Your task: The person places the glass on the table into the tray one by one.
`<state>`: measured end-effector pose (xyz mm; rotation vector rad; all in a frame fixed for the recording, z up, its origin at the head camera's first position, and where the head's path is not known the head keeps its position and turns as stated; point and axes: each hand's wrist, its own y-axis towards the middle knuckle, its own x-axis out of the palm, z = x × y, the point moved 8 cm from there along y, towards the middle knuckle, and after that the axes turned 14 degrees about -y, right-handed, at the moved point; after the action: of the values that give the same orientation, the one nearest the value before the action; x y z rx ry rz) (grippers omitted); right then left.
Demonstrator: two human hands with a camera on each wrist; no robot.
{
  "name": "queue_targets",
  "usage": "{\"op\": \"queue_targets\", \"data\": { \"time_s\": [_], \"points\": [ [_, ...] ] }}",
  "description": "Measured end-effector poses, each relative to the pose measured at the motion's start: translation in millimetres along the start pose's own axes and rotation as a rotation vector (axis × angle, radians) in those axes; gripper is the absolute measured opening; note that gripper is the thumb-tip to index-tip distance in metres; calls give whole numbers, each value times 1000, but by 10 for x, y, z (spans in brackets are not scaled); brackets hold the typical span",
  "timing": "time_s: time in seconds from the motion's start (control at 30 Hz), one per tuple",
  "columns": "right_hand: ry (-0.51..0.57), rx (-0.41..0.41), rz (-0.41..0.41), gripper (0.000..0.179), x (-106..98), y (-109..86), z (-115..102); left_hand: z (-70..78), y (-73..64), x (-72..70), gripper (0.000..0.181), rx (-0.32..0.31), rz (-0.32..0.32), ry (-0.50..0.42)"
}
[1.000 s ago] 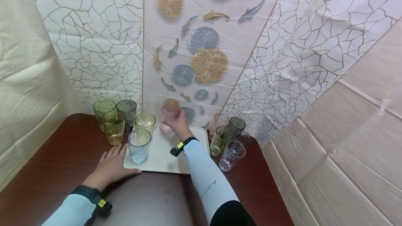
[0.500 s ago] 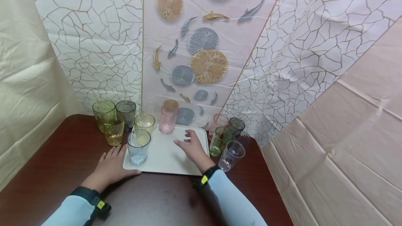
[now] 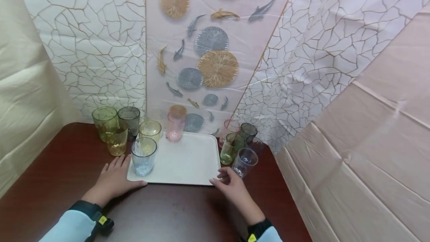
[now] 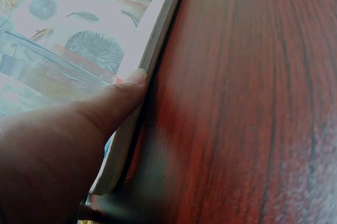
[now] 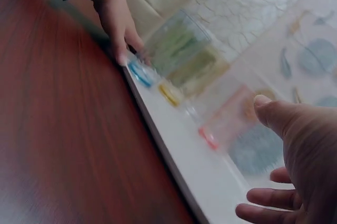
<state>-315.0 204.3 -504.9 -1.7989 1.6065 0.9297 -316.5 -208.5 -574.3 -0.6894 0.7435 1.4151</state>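
The left hand [image 3: 112, 179], with fingers spread, rests at the near left corner of the white tray [image 3: 186, 161], its thumb touching the near edge. The right hand [image 3: 233, 189], also spread, is at the near right corner; contact cannot be told. On the tray, a blue glass [image 3: 143, 160] and a yellow glass [image 3: 150, 131] stand at left, a pink glass [image 3: 175, 130] at the far side.

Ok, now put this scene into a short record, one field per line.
Surface: dark red table
White tray: on the table
On tray: blue glass, yellow glass, pink glass, apparently a clear glass
Left of tray: green glass, gray glass, amber glass
Right of tray: cluster of tinted glasses
Left hand: thumb on tray's near edge, left corner
Right hand: by near right corner; contact unclear
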Motion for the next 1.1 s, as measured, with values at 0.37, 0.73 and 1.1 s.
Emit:
{"op": "queue_targets", "data": {
  "time_s": [0.37,0.73,1.1],
  "points": [
    [-151,279,181,63,-551,-341,811,38,-31,-5,143,-5,-3,3],
    [46,256,366,97,-647,61,1079,28,-33,14,142,4,-2,14],
    [204,154,555,105,-532,291,974,40,-31,15,142,0,6,10]
  ]
}}
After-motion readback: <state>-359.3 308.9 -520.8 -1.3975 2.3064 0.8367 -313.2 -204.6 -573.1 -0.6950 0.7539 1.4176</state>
